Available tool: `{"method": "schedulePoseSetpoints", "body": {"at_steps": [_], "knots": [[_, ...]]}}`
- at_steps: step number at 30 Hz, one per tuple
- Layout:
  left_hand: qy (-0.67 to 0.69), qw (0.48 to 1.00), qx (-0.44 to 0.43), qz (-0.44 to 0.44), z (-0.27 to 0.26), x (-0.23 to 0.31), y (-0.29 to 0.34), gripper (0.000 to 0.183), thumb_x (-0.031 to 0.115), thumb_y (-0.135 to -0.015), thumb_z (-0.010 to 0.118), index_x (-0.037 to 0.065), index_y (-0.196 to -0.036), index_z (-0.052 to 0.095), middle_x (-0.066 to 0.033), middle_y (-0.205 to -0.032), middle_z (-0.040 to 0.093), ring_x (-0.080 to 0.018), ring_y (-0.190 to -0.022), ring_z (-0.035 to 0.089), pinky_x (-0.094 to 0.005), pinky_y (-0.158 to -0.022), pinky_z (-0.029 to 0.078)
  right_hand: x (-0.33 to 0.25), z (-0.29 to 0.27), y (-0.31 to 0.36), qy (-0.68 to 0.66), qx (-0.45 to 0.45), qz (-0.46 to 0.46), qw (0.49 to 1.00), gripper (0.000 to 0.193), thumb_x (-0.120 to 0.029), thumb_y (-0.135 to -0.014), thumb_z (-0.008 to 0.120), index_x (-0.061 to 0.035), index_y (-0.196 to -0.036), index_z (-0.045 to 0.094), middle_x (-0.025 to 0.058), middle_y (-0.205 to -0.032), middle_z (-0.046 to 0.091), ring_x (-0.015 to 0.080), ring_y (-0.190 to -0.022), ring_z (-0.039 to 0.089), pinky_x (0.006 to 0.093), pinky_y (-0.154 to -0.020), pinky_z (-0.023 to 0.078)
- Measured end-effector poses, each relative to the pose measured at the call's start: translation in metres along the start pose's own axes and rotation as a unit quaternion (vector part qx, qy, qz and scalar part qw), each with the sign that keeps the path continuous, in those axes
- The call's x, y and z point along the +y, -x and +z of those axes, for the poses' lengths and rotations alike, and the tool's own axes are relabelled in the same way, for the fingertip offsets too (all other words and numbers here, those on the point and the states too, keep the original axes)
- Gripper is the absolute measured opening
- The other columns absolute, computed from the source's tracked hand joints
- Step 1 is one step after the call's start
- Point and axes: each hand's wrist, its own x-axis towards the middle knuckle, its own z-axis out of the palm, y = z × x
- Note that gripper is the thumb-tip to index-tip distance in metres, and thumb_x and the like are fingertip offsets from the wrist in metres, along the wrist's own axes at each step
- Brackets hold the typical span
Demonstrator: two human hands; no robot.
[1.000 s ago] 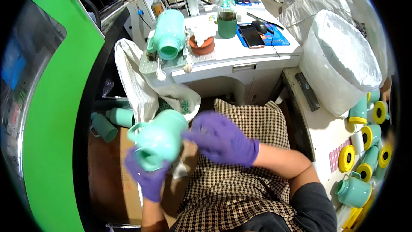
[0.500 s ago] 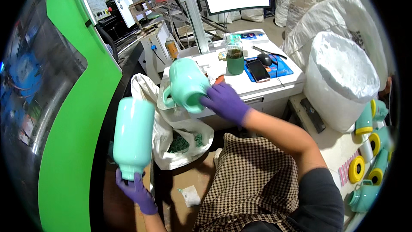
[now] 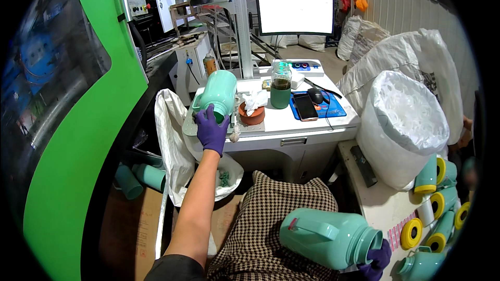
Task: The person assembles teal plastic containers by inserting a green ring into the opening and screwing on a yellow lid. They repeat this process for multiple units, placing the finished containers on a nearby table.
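A glossy mint-green jug (image 3: 221, 87) lies on its side on the table under the metal column, its mouth toward me. The purple-gloved fingers of my left hand (image 3: 212, 132) close around its neck. Part of a handle shows at its left side. Over my checked apron (image 3: 291, 187), a second mint-green jug (image 3: 317, 235) is tilted sideways with its handle up and its mouth to the right. My right hand (image 3: 379, 261), also in a purple glove, grips it at the mouth; some of those fingers are hidden by the rim.
A green-tinted glass bottle (image 3: 281, 86), a phone (image 3: 305, 107) and a brown round tub (image 3: 252, 115) with white tissue stand on the table. At right are a white lined sack (image 3: 403, 119) and several jugs with yellow parts. A green machine panel (image 3: 88, 140) rises at left.
My right hand has drawn its handled jug back from the table to my lap. My left hand has brought the other jug up from low left onto the table.
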Motion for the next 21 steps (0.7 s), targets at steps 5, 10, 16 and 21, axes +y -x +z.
{"method": "schedulePoseSetpoints", "body": {"at_steps": [5,10,16,21], "knots": [[-0.093,0.994,-0.049,-0.019,0.000,0.009,-0.009,0.081,0.051,-0.080,0.077,0.012,-0.143,0.045,-0.0200,-0.117,0.050,-0.0393,-0.105,0.059,-0.0463,-0.084,0.054,-0.017,0.006,-0.013,-0.008,0.039,-0.036,0.999,0.025,-0.027,-0.076,0.080,-0.0158,-0.080,0.058,0.0150,-0.087,0.067,0.0327,-0.078,0.066,0.0426,-0.073,0.052],[-0.071,0.995,-0.065,0.007,-0.050,0.018,0.009,0.105,0.058,-0.077,0.078,0.002,-0.153,0.032,-0.0245,-0.135,0.048,-0.0424,-0.123,0.050,-0.0518,-0.103,0.040,-0.029,0.021,-0.053,-0.157,-0.111,-0.063,0.979,0.034,-0.041,-0.062,0.088,-0.0182,-0.081,0.072,0.0060,-0.072,0.058,0.0229,-0.062,0.057,0.0348,-0.058,0.045],[0.456,0.682,-0.555,0.136,-0.247,0.164,0.084,0.106,0.049,-0.073,0.086,0.005,-0.155,0.035,-0.0200,-0.156,0.039,-0.0294,-0.146,0.038,-0.0475,-0.120,0.029,-0.073,0.068,-0.113,-0.137,-0.242,-0.199,0.940,0.032,-0.041,-0.077,0.081,-0.0177,-0.098,0.073,0.0041,-0.082,0.059,0.0222,-0.068,0.060,0.0351,-0.061,0.046],[0.380,0.737,-0.537,0.157,-0.282,0.160,0.111,0.077,0.039,-0.080,0.080,0.002,-0.140,0.051,-0.0205,-0.134,0.057,-0.0346,-0.124,0.056,-0.0477,-0.107,0.043,-0.097,0.111,-0.105,-0.338,-0.204,-0.060,0.917,0.063,-0.037,-0.088,0.074,-0.0111,-0.142,0.055,0.0135,-0.123,0.064,0.0358,-0.104,0.063,0.0461,-0.090,0.051]]}}
